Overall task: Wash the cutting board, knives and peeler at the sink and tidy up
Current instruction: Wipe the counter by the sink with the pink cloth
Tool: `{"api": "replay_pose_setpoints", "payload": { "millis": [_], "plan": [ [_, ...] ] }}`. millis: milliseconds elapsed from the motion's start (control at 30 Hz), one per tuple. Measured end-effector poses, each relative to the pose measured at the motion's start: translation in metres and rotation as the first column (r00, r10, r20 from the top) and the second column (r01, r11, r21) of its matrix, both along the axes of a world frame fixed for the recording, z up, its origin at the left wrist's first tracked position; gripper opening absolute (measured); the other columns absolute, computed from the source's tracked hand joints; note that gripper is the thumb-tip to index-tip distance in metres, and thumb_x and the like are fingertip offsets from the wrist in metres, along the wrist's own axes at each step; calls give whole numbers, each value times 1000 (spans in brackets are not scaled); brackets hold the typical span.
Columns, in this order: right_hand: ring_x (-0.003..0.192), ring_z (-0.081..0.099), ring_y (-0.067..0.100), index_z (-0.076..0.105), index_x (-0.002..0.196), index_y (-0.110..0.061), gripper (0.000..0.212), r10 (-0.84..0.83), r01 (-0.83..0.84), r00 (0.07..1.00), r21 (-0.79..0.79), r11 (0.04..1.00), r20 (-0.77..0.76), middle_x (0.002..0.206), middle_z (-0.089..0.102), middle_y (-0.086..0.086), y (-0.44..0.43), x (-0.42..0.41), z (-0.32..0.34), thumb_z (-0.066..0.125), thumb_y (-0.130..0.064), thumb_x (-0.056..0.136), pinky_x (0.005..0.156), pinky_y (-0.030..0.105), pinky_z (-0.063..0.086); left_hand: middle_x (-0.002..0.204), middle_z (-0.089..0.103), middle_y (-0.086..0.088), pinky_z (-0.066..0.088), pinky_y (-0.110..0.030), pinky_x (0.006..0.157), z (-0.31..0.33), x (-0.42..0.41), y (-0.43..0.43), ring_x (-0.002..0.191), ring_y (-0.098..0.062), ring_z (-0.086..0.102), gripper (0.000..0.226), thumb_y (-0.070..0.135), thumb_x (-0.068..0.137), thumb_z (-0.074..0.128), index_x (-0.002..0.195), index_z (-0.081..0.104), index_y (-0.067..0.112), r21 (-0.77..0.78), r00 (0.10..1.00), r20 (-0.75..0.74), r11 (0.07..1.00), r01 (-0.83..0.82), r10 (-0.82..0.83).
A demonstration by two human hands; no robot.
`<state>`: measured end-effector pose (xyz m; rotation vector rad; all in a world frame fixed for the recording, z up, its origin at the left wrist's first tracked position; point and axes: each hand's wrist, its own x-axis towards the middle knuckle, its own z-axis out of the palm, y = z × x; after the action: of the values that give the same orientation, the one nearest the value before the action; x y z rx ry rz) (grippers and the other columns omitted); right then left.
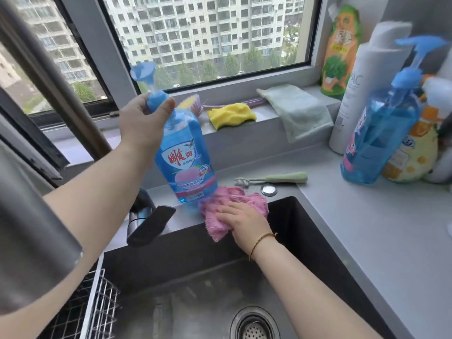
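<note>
- My left hand (144,121) grips detergent bottle (187,165) by the neck
- Right hand (244,220) flat on pink cloth (247,200), sink (308,243) ledge
- Board, knives, peeler unseen; probably tidying

Dish-soap bottle (186,155): translucent blue with a lighter blue pump; the label bears red characters on white above a pink peach motif. Rag (234,204) at the sink edge: plain pink. Sink (305,228): dark grey. Countertop (367,216): pale grey. Sponge (231,116): yellow. Towel (300,111) draped over the sill: pale mint green. Brush (281,178): pale green handle, white bristles. Second bottle (381,135): blue with a pink-and-red label. Pouch (342,50) in the window corner: orange and green. Tall container (352,101): white with grey lettering. Bracelet (261,241): gold. Wire rack (97,302): white grid.
</note>
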<state>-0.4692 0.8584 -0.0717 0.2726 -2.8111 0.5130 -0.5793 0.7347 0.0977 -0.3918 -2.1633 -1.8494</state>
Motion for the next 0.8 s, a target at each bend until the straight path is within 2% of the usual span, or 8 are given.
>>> {"api": "replay_pose_setpoints", "payload": {
  "millis": [67,167,300,400,467,533,633,800],
  "plan": [
    [85,71,18,76,82,-15,48,-57,57,998,-60,997,6,90,74,1,6,16,8,84,3,38,72,31,58,77,57,7,46,-17,67,-3,-1,2,67,-4,53,26,17,89,59,110,60,3,-7,999,15,999,-32,32],
    [124,49,14,59,123,-16,46,-245,262,964,-226,938,101,131,56,-1,21,44,21,50,3,83,102,19,33,87,60,-1,47,-20,70,-11,-2,3,77,-13,55,30,17,88,60,114,60,1,-6,996,60,998,-63,63],
    [100,65,26,66,114,-11,38,-548,479,832,-383,790,-90,114,67,7,41,75,44,52,1,80,82,27,52,123,58,-9,47,-27,89,-18,-5,1,107,-20,56,44,26,90,57,129,51,6,-109,989,63,986,-127,134],
    [80,70,36,71,97,0,35,-697,623,644,-311,717,-315,96,71,18,71,88,56,52,-5,68,57,43,56,150,28,-11,19,-33,114,-21,8,1,138,-24,26,59,30,94,49,144,25,10,-354,974,-34,908,-223,226],
    [86,68,39,70,97,2,43,-719,695,602,-216,686,-347,98,70,20,91,98,58,41,-10,68,66,39,55,154,14,-10,6,-28,113,-24,24,5,143,-22,11,64,25,94,48,146,15,9,-438,965,-139,860,-261,222],
    [109,60,35,64,111,0,48,-728,726,665,-86,683,-169,117,63,20,105,105,50,37,-14,74,90,40,49,155,10,-11,0,-25,112,-31,42,10,144,-22,6,66,20,93,49,146,12,6,-467,958,-226,843,-268,179],
    [142,16,21,30,143,-20,52,-697,709,632,110,696,339,154,20,3,112,109,32,38,-37,94,116,37,10,150,22,-17,-3,-14,110,-41,65,17,141,-29,16,65,22,85,49,142,26,1,-470,936,-342,847,-248,85],
    [142,14,21,21,145,-21,48,-649,745,625,-83,662,433,155,18,1,123,102,36,29,-30,99,117,36,7,121,61,-10,25,-40,108,-66,95,54,121,-27,50,39,22,82,46,113,64,6,-699,880,-286,711,80,-380]
  ]
}}
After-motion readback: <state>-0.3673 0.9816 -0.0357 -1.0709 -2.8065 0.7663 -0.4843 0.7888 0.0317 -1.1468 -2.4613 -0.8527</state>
